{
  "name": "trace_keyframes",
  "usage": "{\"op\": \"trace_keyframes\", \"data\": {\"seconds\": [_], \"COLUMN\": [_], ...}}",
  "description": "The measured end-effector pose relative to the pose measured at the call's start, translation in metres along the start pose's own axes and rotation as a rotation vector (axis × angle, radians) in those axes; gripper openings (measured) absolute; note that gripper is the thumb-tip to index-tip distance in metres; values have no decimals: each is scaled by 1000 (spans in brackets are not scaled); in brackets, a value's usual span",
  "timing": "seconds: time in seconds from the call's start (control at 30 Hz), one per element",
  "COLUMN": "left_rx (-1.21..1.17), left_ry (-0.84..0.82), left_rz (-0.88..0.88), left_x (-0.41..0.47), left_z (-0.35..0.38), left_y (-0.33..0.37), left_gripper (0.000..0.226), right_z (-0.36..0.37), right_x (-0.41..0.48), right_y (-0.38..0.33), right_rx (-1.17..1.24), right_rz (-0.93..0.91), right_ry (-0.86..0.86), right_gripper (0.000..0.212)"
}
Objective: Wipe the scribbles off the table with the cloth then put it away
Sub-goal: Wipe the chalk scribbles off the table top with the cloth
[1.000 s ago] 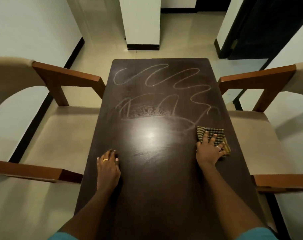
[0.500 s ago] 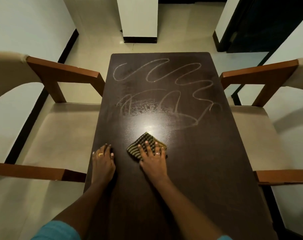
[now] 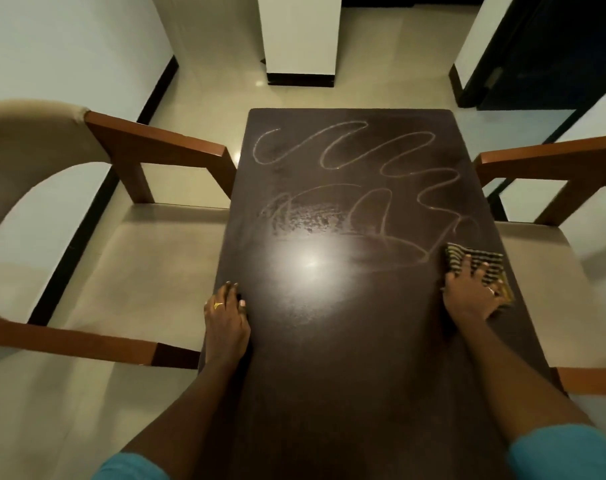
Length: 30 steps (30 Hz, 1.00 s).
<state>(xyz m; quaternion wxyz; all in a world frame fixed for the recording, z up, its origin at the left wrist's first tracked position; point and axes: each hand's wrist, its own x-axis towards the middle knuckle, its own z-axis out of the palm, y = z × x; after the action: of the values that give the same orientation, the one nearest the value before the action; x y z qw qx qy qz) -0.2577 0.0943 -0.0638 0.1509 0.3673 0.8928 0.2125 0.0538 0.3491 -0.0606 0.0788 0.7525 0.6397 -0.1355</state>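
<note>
I am pressing my right hand, fingers spread flat, on the cloth at frame right; my left hand is resting flat on the table.

Cloth under right hand at table right edge, scribbles beyond; left hand at left edge

Probably a home's dining room: a dark table flanked by cushioned armchairs, tiled floor, white walls.
</note>
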Motion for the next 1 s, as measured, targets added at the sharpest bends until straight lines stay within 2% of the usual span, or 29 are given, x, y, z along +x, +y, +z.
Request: {"op": "trace_keyframes", "data": {"seconds": [0.13,0.33,0.47,0.57,0.67,0.77,0.87,1.0], "left_rx": [-20,-117,-139,-120,-83,-64,-46,-27], "left_ry": [19,-9,-23,-27,-20,-2,2,-21], "left_rz": [-88,-166,-144,-105,-62,-16,14,73], "left_x": [11,22,29,34,36,37,43,55], "left_z": [-10,-13,-13,-14,-16,-20,-23,-24], "left_y": [-22,-43,-51,-54,-55,-50,-42,-30], "left_gripper": [40,42,39,37,36,34,35,38], "right_z": [5,34,58,78,90,87,78,62], "right_x": [-1,-45,-97,-145,-173,-167,-146,-108], "right_y": [-52,-172,-256,-304,-327,-327,-318,-290], "right_rx": [41,-5,-70,-159,-216,-283,-285,-220], "right_rz": [49,-168,-408,-671,-925,-1046,-1038,-798], "right_ry": [-11,-27,-37,-62,-110,-138,-138,-86], "right_gripper": [58,59,62,65,60,56,55,62]}}
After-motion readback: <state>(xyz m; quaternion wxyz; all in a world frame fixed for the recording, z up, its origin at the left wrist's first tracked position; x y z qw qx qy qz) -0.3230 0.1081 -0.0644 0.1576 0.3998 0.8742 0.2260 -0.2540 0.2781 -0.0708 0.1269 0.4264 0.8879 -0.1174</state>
